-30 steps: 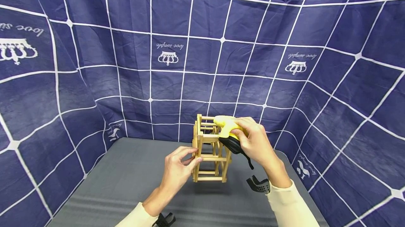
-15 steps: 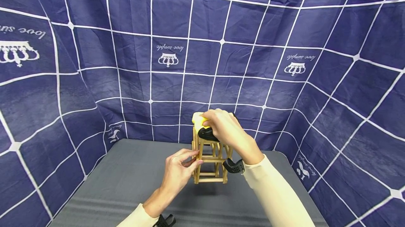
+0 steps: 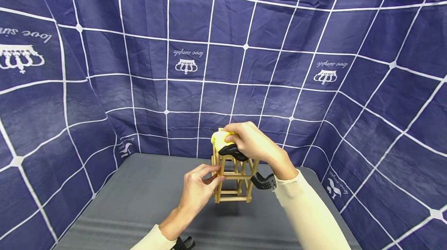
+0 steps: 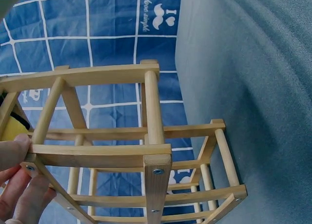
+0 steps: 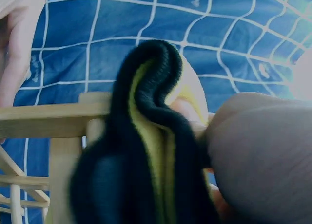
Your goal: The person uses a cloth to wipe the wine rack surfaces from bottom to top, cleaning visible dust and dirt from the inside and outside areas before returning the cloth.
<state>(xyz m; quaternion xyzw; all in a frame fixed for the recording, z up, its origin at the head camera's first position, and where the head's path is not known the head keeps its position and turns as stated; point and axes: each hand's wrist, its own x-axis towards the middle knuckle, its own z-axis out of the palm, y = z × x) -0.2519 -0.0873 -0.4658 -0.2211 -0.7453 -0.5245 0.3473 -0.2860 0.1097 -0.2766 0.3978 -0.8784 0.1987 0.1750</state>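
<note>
A small wooden rack of slats and dowels stands upright on the grey surface. My left hand grips its near left post; in the left wrist view, fingertips pinch a corner where a slat meets a post. Over the top of the rack, my right hand holds a yellow cloth with black on it, thumb pressed on the yellow part. Folds of the cloth fill the middle of the right wrist view, right beside a wooden bar. The cloth and hand hide much of the rack's top.
The grey padded surface spreads around the rack. Blue cloth with white grid lines hangs behind it and along both sides. A black strap mount sits at my right wrist, close to the rack's right side.
My right hand has moved left with the cloth, from the rack's right side to over its top left, then shifted slightly. My left hand has stayed on the post.
</note>
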